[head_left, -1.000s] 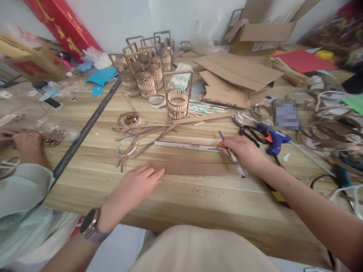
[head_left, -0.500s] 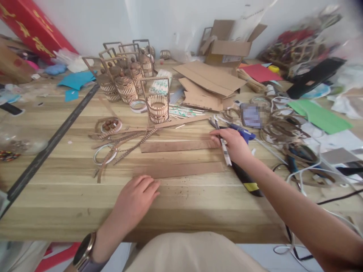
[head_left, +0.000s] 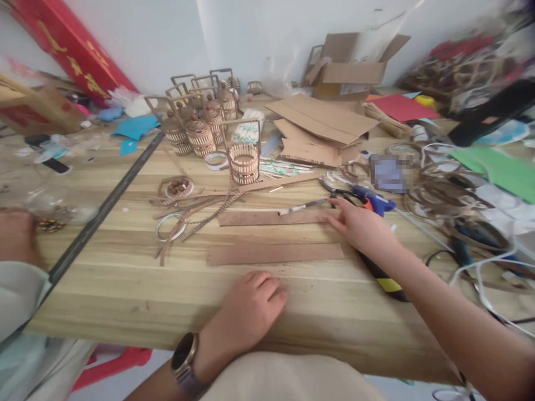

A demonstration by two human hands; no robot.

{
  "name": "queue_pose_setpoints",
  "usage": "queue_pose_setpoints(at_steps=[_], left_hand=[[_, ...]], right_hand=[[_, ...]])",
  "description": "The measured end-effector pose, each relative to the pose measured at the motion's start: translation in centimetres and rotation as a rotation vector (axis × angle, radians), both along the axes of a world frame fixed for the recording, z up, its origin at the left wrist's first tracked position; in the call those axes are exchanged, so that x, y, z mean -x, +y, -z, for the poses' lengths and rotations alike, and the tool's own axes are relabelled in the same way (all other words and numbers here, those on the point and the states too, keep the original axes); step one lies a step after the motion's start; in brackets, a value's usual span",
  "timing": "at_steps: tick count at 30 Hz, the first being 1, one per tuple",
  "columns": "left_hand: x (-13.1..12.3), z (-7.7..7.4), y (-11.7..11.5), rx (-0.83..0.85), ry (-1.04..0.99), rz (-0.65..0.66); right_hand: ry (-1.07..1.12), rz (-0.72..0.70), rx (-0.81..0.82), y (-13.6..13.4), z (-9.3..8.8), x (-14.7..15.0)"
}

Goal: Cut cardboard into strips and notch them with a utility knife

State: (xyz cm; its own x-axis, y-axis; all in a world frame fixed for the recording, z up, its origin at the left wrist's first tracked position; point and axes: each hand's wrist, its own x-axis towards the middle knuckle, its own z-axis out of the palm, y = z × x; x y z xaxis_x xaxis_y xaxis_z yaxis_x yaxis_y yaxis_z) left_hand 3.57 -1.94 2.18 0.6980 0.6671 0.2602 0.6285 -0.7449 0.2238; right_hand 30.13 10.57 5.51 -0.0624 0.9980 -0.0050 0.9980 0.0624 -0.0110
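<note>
My left hand (head_left: 253, 303) rests on the wood table, its fingers loosely bent and nothing visible in them. It lies below a flat brown cardboard strip (head_left: 273, 254). My right hand (head_left: 361, 225) is over the right end of a second, darker cardboard strip (head_left: 267, 218), thumb and forefinger apart. Close to those fingertips a slim pen-like tool (head_left: 303, 206), part white and part dark, lies across that strip; its exact kind is blurred. A blue glue gun (head_left: 378, 200) sits just beyond the right hand. A black handle with a yellow band (head_left: 388, 285) shows under the right forearm.
Behind are a small slatted basket (head_left: 244, 164), several lidded ones (head_left: 200, 136), tape rolls (head_left: 171, 226) and cardboard sheets (head_left: 320, 118). Cords and coiled strips (head_left: 434, 195) crowd the right. A black bar (head_left: 121, 186) crosses the left; beyond it is another person's hand (head_left: 19, 236).
My left hand has slid right and nearer me, off the lower strip. The pen-like tool has swung from under my right hand to lie pointing left. Another person's arm has come into view.
</note>
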Motion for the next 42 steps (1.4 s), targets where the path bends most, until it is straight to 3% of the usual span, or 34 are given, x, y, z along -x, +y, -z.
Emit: queue_pose_setpoints(at_steps=[3, 6, 9, 14, 19, 23, 26, 29, 32, 35, 36, 38, 39, 42], left_hand=[[0.2, 0.1, 0.2, -0.001, -0.011, -0.046], [0.1, 0.2, 1.0, -0.043, -0.016, -0.124], [-0.5, 0.3, 2.3, -0.105, 0.003, -0.162], [-1.3, 0.2, 5.2, -0.260, -0.139, -0.078], [1.1, 0.5, 6.8, -0.461, -0.262, -0.304], [2.8, 0.7, 6.3, -0.416, -0.318, -0.445], [3.4, 0.8, 6.0, -0.470, -0.424, -0.572], [3.5, 0.6, 5.9, -0.519, -0.532, -0.620], [2.9, -0.3, 5.5, -0.487, -0.517, -0.586], [1.3, -1.7, 4.0, -0.353, -0.387, -0.490], [0.7, -2.0, 3.3, -0.299, -0.336, -0.410], [-0.2, -2.3, 1.8, -0.208, -0.184, -0.013], [-0.2, -2.3, 1.1, -0.201, -0.121, 0.086], [1.1, -2.2, -0.4, -0.178, -0.042, 0.140]], right_hand=[[-0.039, 0.033, -0.008, -3.1, 0.5, -2.3], [-0.135, 0.044, -0.080, -5.8, 2.2, -4.5], [-0.053, 0.107, -0.052, -6.9, 4.1, -5.2], [0.246, 0.175, -0.003, -6.3, 4.3, -4.9], [0.600, 0.244, 0.024, -6.2, 3.3, -5.2], [0.932, 0.345, 0.124, -6.5, 3.4, -5.3], [1.201, 0.442, 0.176, -6.5, 3.7, -5.5], [1.411, 0.498, 0.230, -6.2, 3.7, -6.1], [1.554, 0.628, 0.322, -5.8, 3.6, -6.7], [1.579, 0.751, 0.360, -5.5, 3.3, -6.9], [1.552, 0.775, 0.366, -5.5, 3.3, -7.0], [1.485, 0.793, 0.378, -5.4, 3.1, -6.9], [1.466, 0.787, 0.369, -5.4, 3.1, -6.8], [1.439, 0.810, 0.341, -5.4, 2.9, -6.5]])
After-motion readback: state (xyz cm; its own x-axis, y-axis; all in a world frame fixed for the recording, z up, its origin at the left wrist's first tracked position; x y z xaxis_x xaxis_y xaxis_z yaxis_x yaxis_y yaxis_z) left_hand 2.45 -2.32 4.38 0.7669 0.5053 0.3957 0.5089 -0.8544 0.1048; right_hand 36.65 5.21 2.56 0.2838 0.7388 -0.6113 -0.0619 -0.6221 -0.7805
